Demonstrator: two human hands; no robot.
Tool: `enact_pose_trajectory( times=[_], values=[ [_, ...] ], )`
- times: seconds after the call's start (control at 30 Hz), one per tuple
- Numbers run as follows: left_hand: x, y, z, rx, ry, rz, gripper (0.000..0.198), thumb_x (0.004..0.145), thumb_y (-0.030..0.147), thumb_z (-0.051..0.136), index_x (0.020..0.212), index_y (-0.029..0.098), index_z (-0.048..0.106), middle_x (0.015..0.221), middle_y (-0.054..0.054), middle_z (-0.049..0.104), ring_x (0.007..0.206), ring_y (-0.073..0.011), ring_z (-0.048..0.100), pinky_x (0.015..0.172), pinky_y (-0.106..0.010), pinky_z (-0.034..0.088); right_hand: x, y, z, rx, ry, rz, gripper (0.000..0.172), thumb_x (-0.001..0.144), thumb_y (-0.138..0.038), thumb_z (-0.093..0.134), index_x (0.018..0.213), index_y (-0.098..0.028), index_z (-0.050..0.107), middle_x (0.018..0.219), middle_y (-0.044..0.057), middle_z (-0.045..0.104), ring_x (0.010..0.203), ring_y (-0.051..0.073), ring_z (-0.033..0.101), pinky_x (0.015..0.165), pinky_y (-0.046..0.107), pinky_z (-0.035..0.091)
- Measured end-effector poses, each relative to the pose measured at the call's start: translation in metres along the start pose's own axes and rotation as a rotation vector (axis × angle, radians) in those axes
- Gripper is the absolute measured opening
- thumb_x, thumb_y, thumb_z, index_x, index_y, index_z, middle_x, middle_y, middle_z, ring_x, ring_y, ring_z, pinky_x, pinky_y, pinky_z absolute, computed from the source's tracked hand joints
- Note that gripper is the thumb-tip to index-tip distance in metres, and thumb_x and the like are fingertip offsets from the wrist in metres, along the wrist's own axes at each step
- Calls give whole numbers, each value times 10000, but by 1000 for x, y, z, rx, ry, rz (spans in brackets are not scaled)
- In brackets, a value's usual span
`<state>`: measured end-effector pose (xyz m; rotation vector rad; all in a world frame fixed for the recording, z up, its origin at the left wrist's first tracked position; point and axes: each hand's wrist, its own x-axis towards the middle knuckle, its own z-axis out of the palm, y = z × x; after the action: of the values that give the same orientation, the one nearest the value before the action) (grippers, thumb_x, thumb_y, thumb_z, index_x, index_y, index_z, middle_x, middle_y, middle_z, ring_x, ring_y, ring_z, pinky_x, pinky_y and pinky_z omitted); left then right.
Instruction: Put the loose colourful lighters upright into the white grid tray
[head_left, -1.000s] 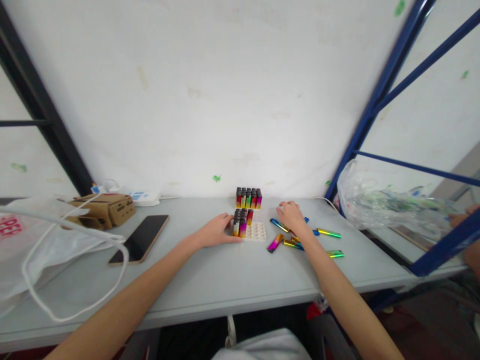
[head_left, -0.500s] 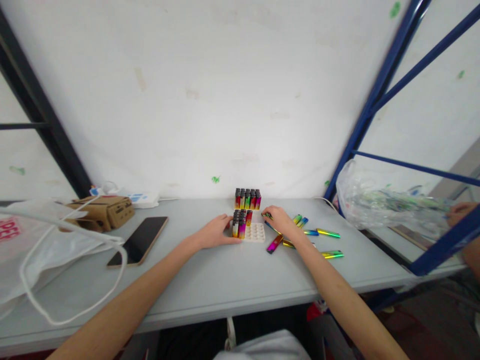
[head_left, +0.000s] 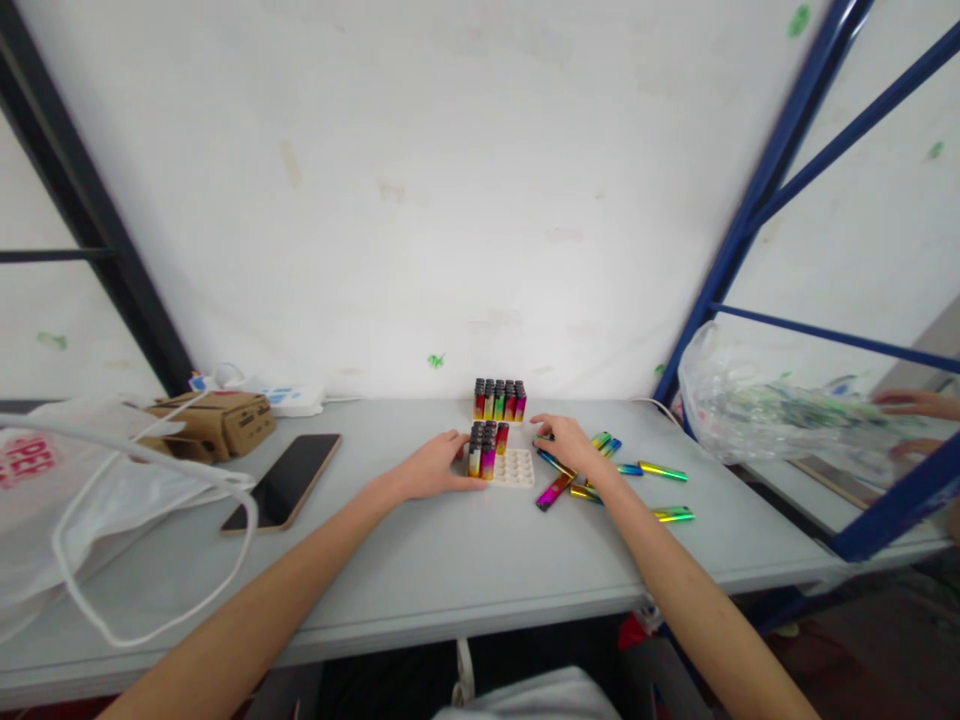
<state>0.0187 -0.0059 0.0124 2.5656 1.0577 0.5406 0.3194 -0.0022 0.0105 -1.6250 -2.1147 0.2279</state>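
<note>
My left hand (head_left: pixel 435 465) rests on the grey table (head_left: pixel 420 550) against the left side of a white tray (head_left: pixel 517 467), fingers curled around its edge. Several multicoloured lighters (head_left: pixel 486 448) stand upright in the tray's left slots. My right hand (head_left: pixel 568 440) hovers just right of the tray, pinching a lighter (head_left: pixel 543 437) at its fingertips. Loose lighters (head_left: pixel 661 471) lie scattered on the table to the right of that hand. A full block of upright lighters (head_left: pixel 499 399) stands behind the tray near the wall.
A black phone (head_left: pixel 285 479) lies left of centre. A cardboard box (head_left: pixel 214 422), a power strip (head_left: pixel 289 397) and a white plastic bag (head_left: pixel 67 490) sit at the left. A clear bag (head_left: pixel 757 410) and blue rack frame (head_left: pixel 750 200) stand right. Another person's hand (head_left: pixel 911 403) shows far right.
My right hand left the loose pile with a lighter and moved left to the tray's right side. The left hand stayed on the tray.
</note>
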Motion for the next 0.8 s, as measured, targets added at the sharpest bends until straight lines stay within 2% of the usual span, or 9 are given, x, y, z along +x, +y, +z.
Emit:
enact_pose_trajectory(
  times=[0.1, 0.17, 0.27, 0.37, 0.47, 0.6, 0.7, 0.8],
  values=[
    [0, 2, -1, 0, 7, 1, 614, 749, 729, 722, 1026, 186, 650, 958, -73, 620, 878, -276, 608, 782, -362, 487, 0, -3, -1, -8, 80, -60, 286, 884, -101, 675, 1153, -153, 758, 1081, 117, 749, 1007, 225, 700, 998, 362, 506],
    [-1, 2, -1, 7, 6, 2, 614, 753, 726, 721, 1025, 181, 648, 958, -76, 620, 873, -275, 604, 782, -362, 484, 0, -3, -2, 73, 148, -81, 232, 933, -148, 625, 1113, -157, 771, 1102, 123, 716, 924, 201, 708, 963, 363, 537],
    [0, 1, 0, 14, -6, 7, 601, 767, 707, 720, 1038, 176, 643, 976, -80, 615, 884, -273, 599, 798, -363, 487, 0, -4, -4, 280, 251, -99, 271, 986, -277, 561, 1148, -166, 747, 1153, 122, 647, 753, 147, 699, 784, 326, 605],
    [0, 0, 0, 11, -4, 11, 588, 765, 691, 733, 1042, 181, 642, 970, -75, 610, 882, -269, 596, 801, -365, 491, -1, -7, -6, 438, 315, -100, 347, 972, -382, 551, 1221, -185, 691, 1174, 114, 609, 707, 139, 684, 584, 274, 584],
    [0, 0, 0, 9, 3, 13, 584, 760, 705, 733, 1015, 187, 642, 953, -69, 607, 869, -266, 596, 784, -363, 493, -1, -13, -4, 552, 287, -62, 441, 939, -431, 569, 1318, -207, 602, 1144, 91, 617, 703, 136, 664, 481, 223, 502],
    [0, 0, 0, -2, 7, 6, 613, 754, 727, 725, 1039, 190, 647, 961, -71, 613, 891, -276, 607, 793, -367, 496, 0, -20, 5, 769, 210, 17, 562, 863, -495, 657, 1348, -231, 558, 1164, 79, 624, 721, 140, 653, 437, 201, 427],
    [-1, 0, 0, -14, 15, 10, 619, 744, 741, 721, 1036, 200, 654, 957, -67, 620, 903, -282, 615, 791, -364, 501, -1, -24, 10, 843, 140, 7, 558, 797, -464, 747, 1282, -219, 617, 1113, 75, 679, 772, 158, 660, 516, 224, 477],
    [-1, -1, 1, -10, 21, 9, 613, 744, 742, 721, 1020, 198, 656, 945, -66, 619, 884, -280, 618, 775, -366, 500, -2, -27, 12, 827, 65, -13, 454, 831, -470, 737, 1167, -171, 677, 921, 66, 730, 737, 161, 646, 638, 285, 538]
  ],
)
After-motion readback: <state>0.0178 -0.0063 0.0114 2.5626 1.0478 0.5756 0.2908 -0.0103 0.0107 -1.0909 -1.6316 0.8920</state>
